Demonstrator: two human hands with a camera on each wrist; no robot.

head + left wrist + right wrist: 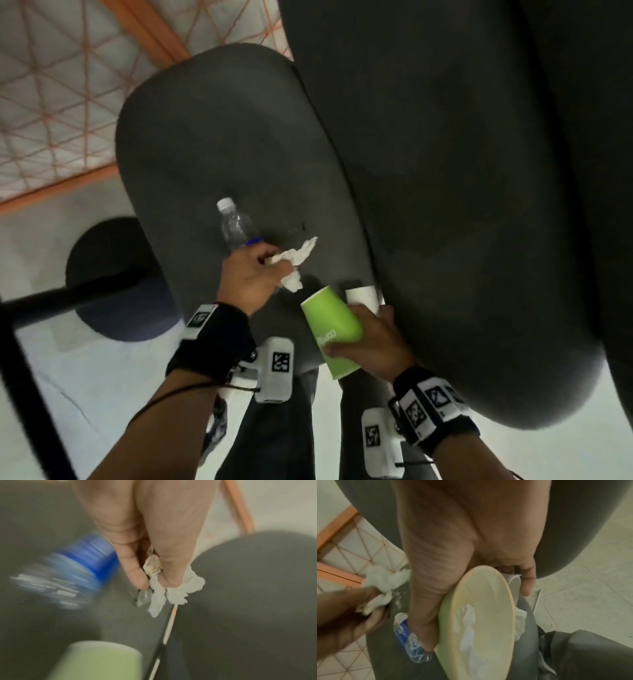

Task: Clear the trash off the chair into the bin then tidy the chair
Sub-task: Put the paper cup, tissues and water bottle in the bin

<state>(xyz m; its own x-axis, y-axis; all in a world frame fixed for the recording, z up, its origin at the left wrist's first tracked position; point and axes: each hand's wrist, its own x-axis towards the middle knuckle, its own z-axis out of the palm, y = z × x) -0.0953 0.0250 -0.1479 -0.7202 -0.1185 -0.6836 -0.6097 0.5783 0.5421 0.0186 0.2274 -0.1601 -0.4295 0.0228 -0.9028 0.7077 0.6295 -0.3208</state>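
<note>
While the left hand [251,277] hovers over the near edge of the dark grey chair seat [212,144], its curled fingers [137,574] pinch a crumpled white tissue [296,262] together with a scrap of clear wrapper [144,599]. Just beside that hand, a clear plastic bottle [234,224] with a white cap and blue label lies on the seat. The right hand [371,337] grips a green paper cup [330,329] tilted on its side, thumb on one wall and fingers round the other; the right wrist view shows white tissue [467,626] inside the cup. A white cup [361,298] sits behind the green one against the same hand, near the seat's near corner by the chair back [462,171]. A round black base [109,274] stands on the pale floor off the seat's left edge.
</note>
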